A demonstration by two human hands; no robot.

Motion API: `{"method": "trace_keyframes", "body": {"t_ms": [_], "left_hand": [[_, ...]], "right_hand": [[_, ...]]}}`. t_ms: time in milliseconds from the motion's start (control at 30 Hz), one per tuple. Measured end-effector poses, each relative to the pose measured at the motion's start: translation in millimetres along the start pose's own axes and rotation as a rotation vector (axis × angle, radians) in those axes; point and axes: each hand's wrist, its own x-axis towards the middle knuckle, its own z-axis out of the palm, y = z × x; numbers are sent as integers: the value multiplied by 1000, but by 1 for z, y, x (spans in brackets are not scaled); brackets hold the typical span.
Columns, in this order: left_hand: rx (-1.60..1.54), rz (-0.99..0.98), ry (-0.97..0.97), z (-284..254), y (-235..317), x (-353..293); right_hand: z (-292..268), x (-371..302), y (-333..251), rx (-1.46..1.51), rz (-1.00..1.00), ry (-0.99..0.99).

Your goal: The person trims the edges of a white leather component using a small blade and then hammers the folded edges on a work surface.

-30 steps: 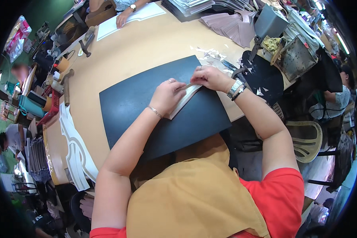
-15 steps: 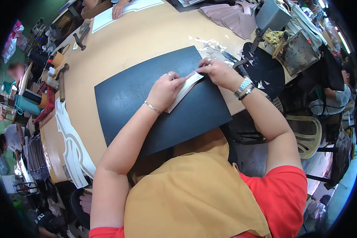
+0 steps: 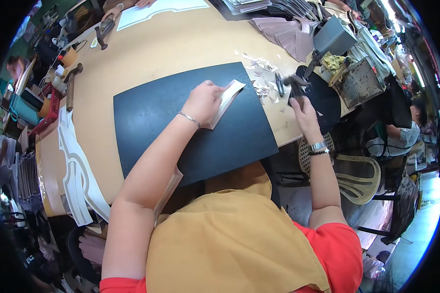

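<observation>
On a black board (image 3: 156, 117) lies a narrow folded strip (image 3: 232, 93) of pale, mauve-edged material, leather or fabric. My left hand (image 3: 203, 101) has its fingers closed on the strip's left side, holding it against the board. A second mauve-edged strip (image 3: 169, 191) hangs at the board's near edge, partly behind my left forearm. To the right of the board, my right hand (image 3: 305, 117) grips a hammer (image 3: 296, 88) by its dark handle, raised over the table; its head is blurred. A small dark tool (image 3: 279, 84) sits beside the hammer.
Triangular offcuts (image 3: 264, 80) lie scattered right of the board. Another hammer (image 3: 72, 88) and white curved pieces (image 3: 83, 171) are at the left. Across the table, a person's hand (image 3: 111, 12) is near a third hammer (image 3: 101, 35). A chair (image 3: 359, 178) stands at the right.
My right hand has let go of the strip, moved right and taken hold of the hammer. My left hand stays on the strip. The second strip at the near edge has come into view.
</observation>
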Motion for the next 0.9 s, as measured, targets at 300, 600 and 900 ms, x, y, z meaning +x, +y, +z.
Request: {"method": "trace_keyframes", "body": {"t_ms": [300, 600, 900], "left_hand": [[26, 70, -8, -13, 4, -8], [-34, 40, -38, -21, -12, -24], [-111, -108, -127, -40, -8, -48]], "right_hand": [[58, 23, -101, -65, -230, -373], [64, 13, -121, -72, -276, -399], [61, -7, -139, -95, -282, -431]]}}
